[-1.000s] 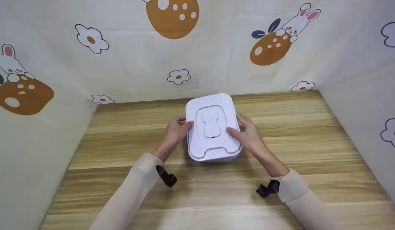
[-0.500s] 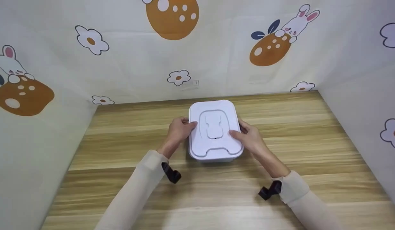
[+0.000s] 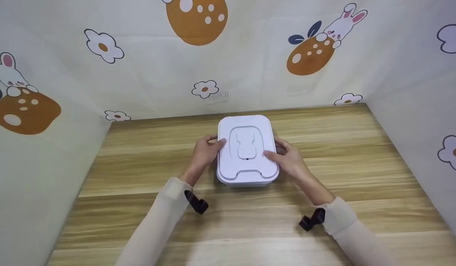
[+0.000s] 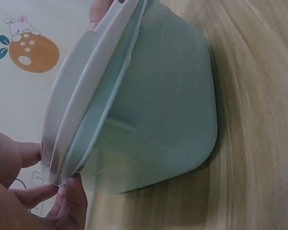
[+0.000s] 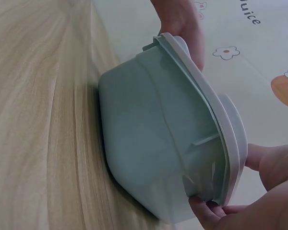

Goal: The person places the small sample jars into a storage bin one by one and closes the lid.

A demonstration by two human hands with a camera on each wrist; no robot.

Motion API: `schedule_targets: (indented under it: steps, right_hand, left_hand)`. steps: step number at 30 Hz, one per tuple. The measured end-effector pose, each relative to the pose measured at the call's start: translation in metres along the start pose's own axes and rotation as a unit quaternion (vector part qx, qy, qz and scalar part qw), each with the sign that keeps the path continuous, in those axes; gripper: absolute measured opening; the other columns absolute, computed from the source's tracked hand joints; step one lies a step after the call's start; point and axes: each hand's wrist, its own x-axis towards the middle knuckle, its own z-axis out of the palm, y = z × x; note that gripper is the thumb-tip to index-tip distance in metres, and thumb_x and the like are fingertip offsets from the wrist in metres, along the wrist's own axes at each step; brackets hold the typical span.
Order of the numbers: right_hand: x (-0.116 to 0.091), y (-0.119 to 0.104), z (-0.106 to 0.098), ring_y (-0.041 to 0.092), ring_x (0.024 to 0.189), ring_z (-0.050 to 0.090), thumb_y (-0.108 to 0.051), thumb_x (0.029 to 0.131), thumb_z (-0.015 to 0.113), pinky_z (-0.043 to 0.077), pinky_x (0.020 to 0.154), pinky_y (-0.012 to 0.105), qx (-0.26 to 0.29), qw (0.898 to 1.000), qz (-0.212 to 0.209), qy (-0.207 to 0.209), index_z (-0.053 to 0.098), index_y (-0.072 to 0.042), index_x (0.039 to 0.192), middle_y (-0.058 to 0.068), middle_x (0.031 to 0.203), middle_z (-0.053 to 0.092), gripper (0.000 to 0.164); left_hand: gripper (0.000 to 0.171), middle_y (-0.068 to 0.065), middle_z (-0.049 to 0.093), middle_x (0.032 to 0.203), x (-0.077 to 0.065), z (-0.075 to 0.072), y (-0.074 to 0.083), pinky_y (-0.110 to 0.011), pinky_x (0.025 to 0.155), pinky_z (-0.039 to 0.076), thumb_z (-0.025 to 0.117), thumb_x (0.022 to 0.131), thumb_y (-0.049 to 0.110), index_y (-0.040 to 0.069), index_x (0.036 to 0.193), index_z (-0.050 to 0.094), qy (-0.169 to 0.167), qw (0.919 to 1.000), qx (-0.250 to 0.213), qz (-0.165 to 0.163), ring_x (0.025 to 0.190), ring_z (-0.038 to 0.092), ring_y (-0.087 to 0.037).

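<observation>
A pale green plastic box stands on the wooden table, with a white lid over its top. The lid has raised outlines and a notch at the near edge. My left hand grips the left side, thumb on the lid and fingers hooked below the rim. On the opposite side my right hand pinches lid and rim together the same way. In the right wrist view, the lid lies along the rim of the box; whether it is fully seated I cannot tell. The box's inside is hidden.
The wood-grain table extends around the box on all sides. A cream cloth printed with rabbits and flowers hangs behind it and along both sides. Black wrist mounts sit at both sleeve cuffs.
The lid's far end has come down and its slight turn has straightened, mostly in the first half second. Both hands have shifted slightly with it and keep their grip.
</observation>
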Motion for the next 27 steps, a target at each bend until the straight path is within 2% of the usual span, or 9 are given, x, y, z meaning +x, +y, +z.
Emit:
schedule_targets:
  steps: [7, 12, 18, 23, 27]
  right_hand:
    - [0.0, 0.001, 0.0, 0.036, 0.134, 0.05, -0.015, 0.09, 0.073, 0.048, 0.106, 0.034, -0.008, 1.0, 0.007, -0.005, 0.038, 0.001, 0.151, 0.024, 0.146, 0.049, 0.072]
    - [-0.001, 0.001, -0.003, 0.034, 0.133, 0.051, -0.017, 0.091, 0.073, 0.049, 0.104, 0.033, -0.021, 1.0, 0.011, -0.01, 0.038, -0.001, 0.152, 0.023, 0.145, 0.05, 0.072]
    - [-0.003, 0.001, -0.004, 0.033, 0.133, 0.052, -0.02, 0.092, 0.073, 0.049, 0.095, 0.023, -0.023, 1.0, 0.005, -0.014, 0.037, -0.002, 0.153, 0.024, 0.143, 0.052, 0.073]
    - [-0.004, 0.003, -0.001, 0.032, 0.13, 0.054, -0.022, 0.092, 0.074, 0.05, 0.088, 0.017, -0.017, 1.0, 0.005, -0.004, 0.039, -0.004, 0.152, 0.025, 0.141, 0.055, 0.072]
    - [-0.003, 0.005, 0.004, 0.032, 0.128, 0.056, -0.024, 0.091, 0.074, 0.05, 0.086, 0.016, -0.015, 1.0, 0.004, 0.006, 0.042, -0.004, 0.151, 0.024, 0.139, 0.056, 0.07]
  left_hand:
    - [0.048, -0.022, 0.071, 0.113, -0.001, -0.001, -0.006, -0.022, 0.065, 0.055, 0.065, 0.098, 0.027, 0.002, 0.138, 0.057, -0.011, 0.9991, -0.036, -0.02, 0.079, 0.067, -0.015]
    - [0.047, -0.022, 0.071, 0.11, -0.001, 0.001, -0.007, -0.021, 0.06, 0.053, 0.065, 0.098, 0.026, 0.002, 0.138, 0.057, -0.013, 0.9989, -0.043, -0.014, 0.073, 0.065, -0.012]
    - [0.045, -0.022, 0.071, 0.11, 0.0, 0.004, -0.011, -0.021, 0.063, 0.053, 0.065, 0.099, 0.025, 0.001, 0.136, 0.059, -0.013, 0.9972, -0.072, -0.013, 0.076, 0.066, -0.013]
    - [0.046, -0.017, 0.07, 0.114, 0.001, 0.005, -0.017, -0.02, 0.069, 0.053, 0.064, 0.099, 0.029, 0.004, 0.137, 0.059, -0.003, 0.9955, -0.088, -0.033, 0.083, 0.066, -0.012]
    - [0.046, -0.016, 0.07, 0.111, 0.0, 0.004, -0.02, -0.023, 0.069, 0.054, 0.066, 0.098, 0.031, 0.004, 0.135, 0.061, 0.008, 0.9925, -0.11, -0.052, 0.081, 0.066, -0.012]
